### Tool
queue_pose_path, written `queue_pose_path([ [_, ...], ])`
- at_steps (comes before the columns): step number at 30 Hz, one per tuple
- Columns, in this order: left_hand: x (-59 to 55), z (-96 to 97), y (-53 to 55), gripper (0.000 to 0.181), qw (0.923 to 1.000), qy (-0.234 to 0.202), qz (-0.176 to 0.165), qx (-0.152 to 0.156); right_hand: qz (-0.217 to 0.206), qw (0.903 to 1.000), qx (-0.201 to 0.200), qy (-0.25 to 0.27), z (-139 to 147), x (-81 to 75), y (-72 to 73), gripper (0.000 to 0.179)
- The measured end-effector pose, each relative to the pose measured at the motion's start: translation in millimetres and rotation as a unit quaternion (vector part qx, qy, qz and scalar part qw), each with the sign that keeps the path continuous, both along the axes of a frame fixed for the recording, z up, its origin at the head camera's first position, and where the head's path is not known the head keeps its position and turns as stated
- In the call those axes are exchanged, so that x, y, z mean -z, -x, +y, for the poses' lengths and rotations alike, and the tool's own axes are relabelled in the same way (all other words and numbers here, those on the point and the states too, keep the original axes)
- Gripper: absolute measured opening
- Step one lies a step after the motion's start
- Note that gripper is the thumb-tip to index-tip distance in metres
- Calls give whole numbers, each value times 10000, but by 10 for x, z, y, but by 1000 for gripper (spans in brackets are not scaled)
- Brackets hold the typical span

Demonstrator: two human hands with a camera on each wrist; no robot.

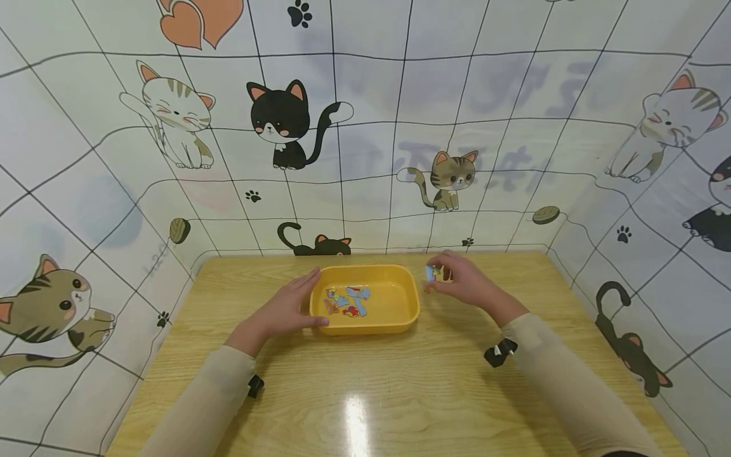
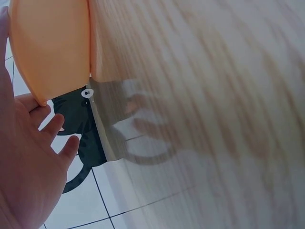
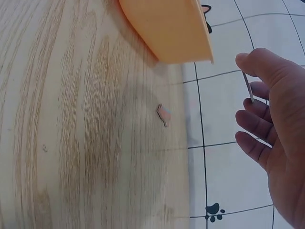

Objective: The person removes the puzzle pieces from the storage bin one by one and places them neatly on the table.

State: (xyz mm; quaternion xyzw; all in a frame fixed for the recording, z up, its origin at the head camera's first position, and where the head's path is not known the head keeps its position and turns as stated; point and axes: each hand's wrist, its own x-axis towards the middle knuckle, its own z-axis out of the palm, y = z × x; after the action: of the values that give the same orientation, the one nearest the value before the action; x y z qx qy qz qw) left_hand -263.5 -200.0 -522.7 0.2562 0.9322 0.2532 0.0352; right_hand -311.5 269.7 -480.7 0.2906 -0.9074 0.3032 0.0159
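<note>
A yellow plastic tray stands on the table, with several flat, colourful puzzle pieces lying loosely in its left half. Against the tray's left end rests my left hand, fingers towards the back corner and thumb near the front rim; the left wrist view shows the fingers spread beside the wall. To the right of the tray, my right hand pinches a blue puzzle piece between thumb and fingers. Edge-on, the held piece looks thin in the right wrist view. Below that hand, another small piece lies on the wood.
The wooden table reflects a bright light near its front. A white gridded sheet with cartoon cats surrounds its back and sides. Dark wrist devices sit on both sleeves.
</note>
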Motion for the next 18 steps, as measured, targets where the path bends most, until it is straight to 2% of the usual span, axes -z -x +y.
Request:
queue_pose_path([
  [8,15,-8,8,119,10000,40,-5,12,-7,9999,152,32,132,62,10,42],
  [18,27,-22,13,122,9999,61,55,61,-197,9989,418,-50,232,248,49,38],
])
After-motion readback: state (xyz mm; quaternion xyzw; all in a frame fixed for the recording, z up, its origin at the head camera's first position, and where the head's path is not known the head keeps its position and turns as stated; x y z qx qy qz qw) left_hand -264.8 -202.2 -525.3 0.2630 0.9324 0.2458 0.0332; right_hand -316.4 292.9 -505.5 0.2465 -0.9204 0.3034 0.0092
